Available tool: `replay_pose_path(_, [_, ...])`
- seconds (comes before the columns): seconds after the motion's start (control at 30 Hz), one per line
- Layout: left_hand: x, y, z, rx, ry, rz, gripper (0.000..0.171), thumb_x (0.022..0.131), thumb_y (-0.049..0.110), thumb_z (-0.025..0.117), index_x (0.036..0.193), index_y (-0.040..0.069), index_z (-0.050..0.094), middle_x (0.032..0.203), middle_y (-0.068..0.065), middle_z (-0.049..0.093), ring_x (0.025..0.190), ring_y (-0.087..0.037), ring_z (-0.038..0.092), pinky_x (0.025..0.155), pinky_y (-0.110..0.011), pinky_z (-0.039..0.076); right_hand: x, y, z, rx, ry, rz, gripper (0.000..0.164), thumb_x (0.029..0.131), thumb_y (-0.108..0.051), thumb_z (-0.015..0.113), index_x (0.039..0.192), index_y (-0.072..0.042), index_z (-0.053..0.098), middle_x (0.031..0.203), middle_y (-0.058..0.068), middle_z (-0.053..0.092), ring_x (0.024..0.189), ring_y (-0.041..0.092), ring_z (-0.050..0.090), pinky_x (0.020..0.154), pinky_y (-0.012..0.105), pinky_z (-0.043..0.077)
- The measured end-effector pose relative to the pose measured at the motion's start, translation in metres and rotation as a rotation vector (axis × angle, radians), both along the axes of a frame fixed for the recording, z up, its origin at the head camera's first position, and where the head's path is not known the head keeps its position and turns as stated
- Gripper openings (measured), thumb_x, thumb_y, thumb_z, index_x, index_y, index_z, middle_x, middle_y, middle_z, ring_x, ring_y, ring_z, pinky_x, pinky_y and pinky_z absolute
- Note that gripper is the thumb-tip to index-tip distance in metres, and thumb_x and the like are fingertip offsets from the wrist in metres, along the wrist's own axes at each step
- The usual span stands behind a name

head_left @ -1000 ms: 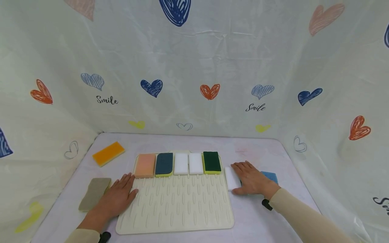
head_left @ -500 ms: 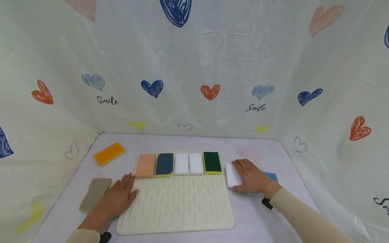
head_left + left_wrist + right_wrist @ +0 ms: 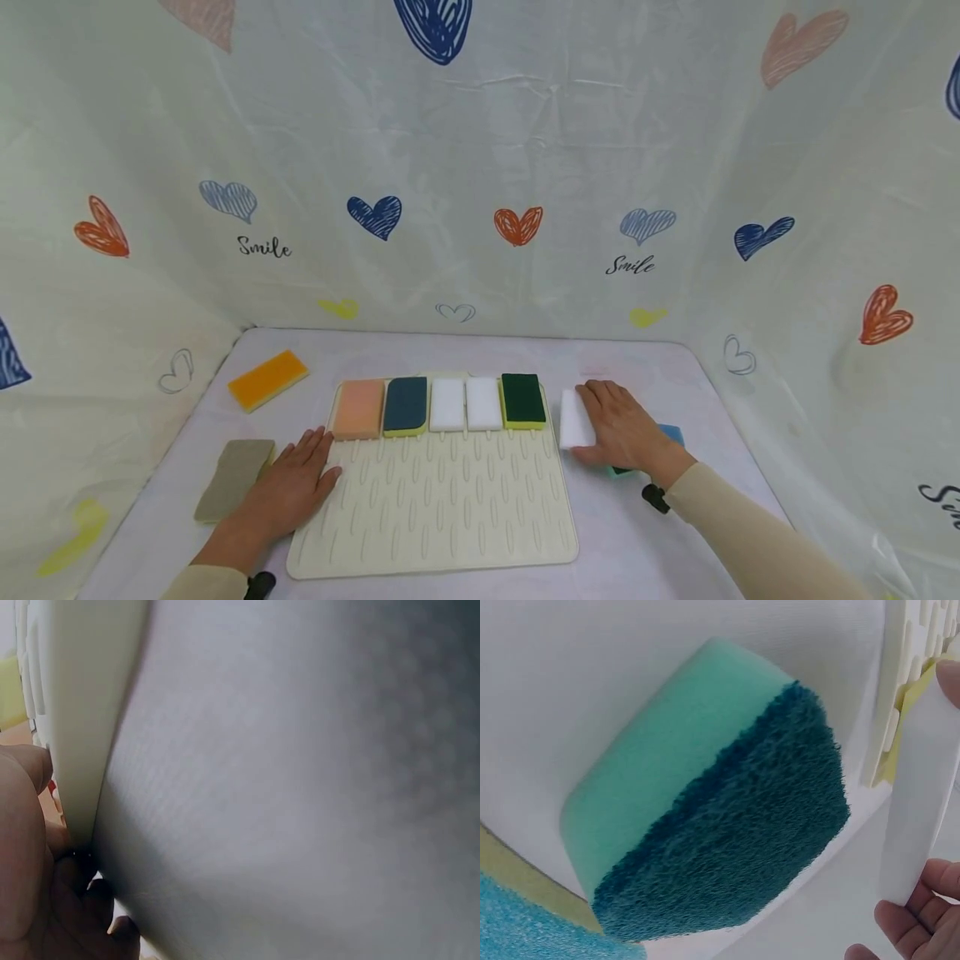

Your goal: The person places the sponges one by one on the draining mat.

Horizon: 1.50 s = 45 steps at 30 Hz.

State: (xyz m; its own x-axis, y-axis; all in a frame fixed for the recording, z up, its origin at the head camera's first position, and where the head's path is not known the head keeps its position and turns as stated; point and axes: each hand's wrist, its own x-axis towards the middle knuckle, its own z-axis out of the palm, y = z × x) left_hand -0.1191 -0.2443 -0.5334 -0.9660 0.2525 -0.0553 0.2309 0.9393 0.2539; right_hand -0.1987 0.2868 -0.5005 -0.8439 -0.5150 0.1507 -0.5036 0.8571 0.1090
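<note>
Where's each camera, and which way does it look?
Head: on the head, looking forward and down at the mat; shows left hand, right hand.
Left wrist: on that wrist, toward the mat's edge; part of left hand.
Right wrist: on that wrist, toward the green sponge; part of right hand.
Head and right wrist share the white block.

The person wears plain beige sleeves [image 3: 750, 525] and small black wrist cameras [image 3: 656, 498]; left hand [image 3: 288, 487] and right hand [image 3: 621, 425] are bare.
</note>
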Motion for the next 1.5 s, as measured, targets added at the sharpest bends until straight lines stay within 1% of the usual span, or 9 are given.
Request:
replay_pose_path(0.2, [0.001,-0.001,0.002,-0.007,-0.013,0.013,0.069,0.109,0.037,0.056,0.155,-0.012,0.041,0.163,-0.034,0.038,0.152,-0.053,0.034,0.122,-0.068,0.030,0.000,-0.007,0.000,-0.004,0.042,-0.010,0.102,0.079,-0.069,0.078,0.145,0.004,0.050,0.139,0.021,0.056,0.127,0.038,0.056,0.108,0.055,0.051])
replay_pose_path(0.4, [0.001,-0.002,0.003,-0.020,0.000,0.007,0.068,0.109,0.036,0.057,0.154,-0.013,0.042,0.162,-0.034,0.039,0.151,-0.052,0.036,0.122,-0.068,0.032,0.000,-0.013,0.004,-0.017,0.047,-0.004,0.102,0.079,-0.070,0.078,0.143,0.003,0.050,0.138,0.022,0.056,0.126,0.039,0.056,0.108,0.056,0.051])
replay_pose_path(0.53, [0.000,-0.002,0.005,0.013,0.010,-0.014,0.067,0.109,0.035,0.057,0.154,-0.013,0.042,0.162,-0.034,0.039,0.151,-0.053,0.036,0.121,-0.068,0.032,0.002,-0.016,0.009,-0.022,0.059,-0.011,0.102,0.078,-0.070,0.080,0.142,0.004,0.050,0.136,0.022,0.057,0.125,0.040,0.056,0.107,0.056,0.051])
replay_pose_path(0.63, [-0.001,0.000,0.006,0.035,-0.003,-0.021,0.068,0.109,0.035,0.056,0.155,-0.013,0.041,0.163,-0.034,0.038,0.152,-0.053,0.034,0.122,-0.068,0.031,0.004,-0.018,0.013,-0.029,0.070,-0.019,0.103,0.077,-0.070,0.081,0.143,0.004,0.050,0.135,0.022,0.057,0.125,0.040,0.056,0.107,0.056,0.051])
replay_pose_path(0.9, [-0.004,-0.002,0.004,0.015,-0.041,-0.004,0.069,0.109,0.036,0.055,0.156,-0.012,0.039,0.164,-0.033,0.035,0.152,-0.052,0.033,0.123,-0.068,0.029,0.009,-0.038,0.018,-0.079,0.083,0.011,0.103,0.076,-0.066,0.085,0.142,0.004,0.050,0.133,0.022,0.058,0.124,0.041,0.056,0.107,0.057,0.050])
replay_pose_path(1.17, [-0.004,-0.004,0.005,0.016,-0.078,0.002,0.070,0.110,0.038,0.054,0.158,-0.010,0.036,0.166,-0.032,0.033,0.154,-0.051,0.030,0.125,-0.067,0.026,0.018,-0.068,0.025,-0.106,0.133,0.076,0.101,0.076,-0.067,0.084,0.140,0.005,0.053,0.131,0.021,0.060,0.120,0.039,0.058,0.101,0.055,0.053])
replay_pose_path(1.27, [-0.004,-0.004,0.005,0.023,-0.081,0.000,0.070,0.110,0.038,0.053,0.158,-0.010,0.036,0.166,-0.032,0.032,0.154,-0.052,0.030,0.125,-0.068,0.026,0.023,-0.084,0.026,-0.104,0.153,0.106,0.099,0.078,-0.069,0.082,0.139,0.004,0.054,0.131,0.020,0.060,0.121,0.039,0.059,0.102,0.054,0.053])
replay_pose_path(1.37, [-0.004,-0.004,0.005,0.033,-0.069,-0.002,0.069,0.111,0.037,0.053,0.158,-0.011,0.036,0.166,-0.032,0.033,0.154,-0.052,0.030,0.125,-0.067,0.027,0.029,-0.103,0.025,-0.108,0.146,0.130,0.097,0.080,-0.070,0.080,0.140,0.002,0.053,0.132,0.019,0.059,0.121,0.037,0.058,0.105,0.052,0.052])
replay_pose_path(1.5, [-0.002,-0.004,0.004,0.026,-0.041,-0.003,0.066,0.111,0.033,0.053,0.157,-0.011,0.038,0.165,-0.033,0.035,0.153,-0.052,0.033,0.124,-0.067,0.029,0.038,-0.135,0.020,-0.115,0.107,0.134,0.099,0.081,-0.071,0.077,0.143,0.001,0.052,0.135,0.017,0.057,0.124,0.034,0.056,0.109,0.050,0.050])
